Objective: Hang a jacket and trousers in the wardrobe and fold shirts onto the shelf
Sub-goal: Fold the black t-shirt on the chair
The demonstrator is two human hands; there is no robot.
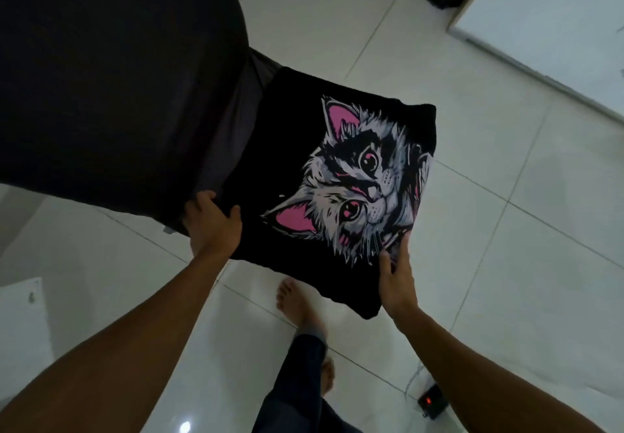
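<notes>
Both of your forearms entered from the near edge and met at a folded black shirt (297, 176) with a cat print, held out flat in the air above the white tiled floor (506, 264). Your left hand (214, 226) gripped the shirt's near-left corner, thumb on top and fingers curled under the edge. Your right hand (396, 284) held the near-right edge, thumb pressed on the print and fingers hidden beneath the cloth.

The shirt lay ahead of both hands, its long axis running from the near right toward the far left, where its far end disappeared under a large dark mass of fabric (111, 78) filling the far left. I could not tell whether that fabric was a garment on your shoulder or something hanging, nor whether the shirt touched it.

No shelf or wardrobe showed in view, so I could not confirm which way the shirt must travel. Judged from the grip, folding appeared finished and carrying in hand. Both hands sat on the near edge only; the far end was unsupported and could sag or unfold on transfer.

Your bare foot (297, 301) stood below the shirt, and a small black device (434, 402) with a red light lay on the floor at near right.
</notes>
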